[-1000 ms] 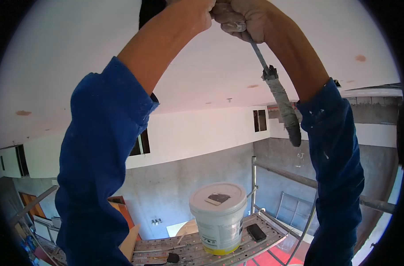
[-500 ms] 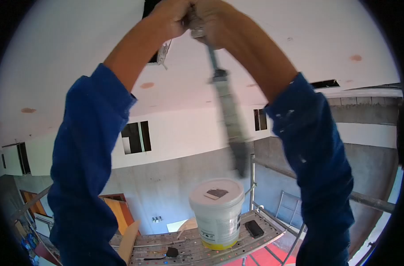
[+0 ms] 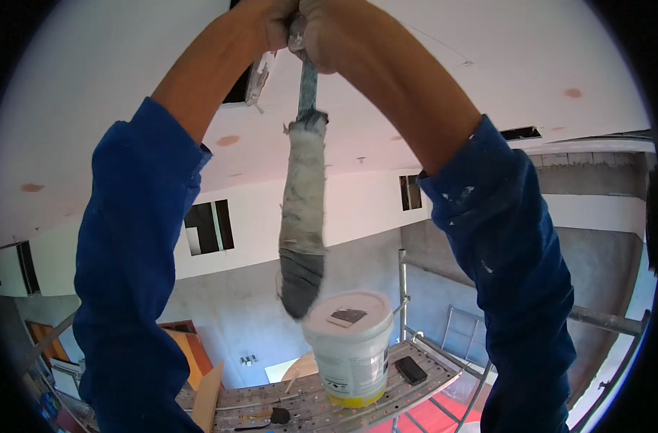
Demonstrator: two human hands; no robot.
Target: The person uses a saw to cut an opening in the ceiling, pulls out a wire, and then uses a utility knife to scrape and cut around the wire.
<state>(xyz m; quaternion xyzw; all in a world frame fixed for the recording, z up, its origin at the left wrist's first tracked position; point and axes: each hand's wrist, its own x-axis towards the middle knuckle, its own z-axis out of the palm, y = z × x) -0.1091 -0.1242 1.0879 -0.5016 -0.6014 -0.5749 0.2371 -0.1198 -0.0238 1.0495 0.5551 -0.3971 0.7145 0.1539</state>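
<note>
High in the near middle, the right hand (image 3: 320, 36) is closed round the metal shaft (image 3: 308, 90) of a tool, whose wrapped handle (image 3: 302, 198) (pale above, dark at its end) hangs between the forearms. The left hand (image 3: 277, 23) is just beside it, partly cut off; I cannot tell its grip. Farther off, a lidded plastic bucket (image 3: 350, 357) stands on the perforated scaffold platform (image 3: 307, 413), left of a black rectangular object (image 3: 412, 370).

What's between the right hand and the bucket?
In the head view, the wrapped tool lies between the right hand and the bucket, its dark tip beside the lid; the depth gap can't be judged.
</note>
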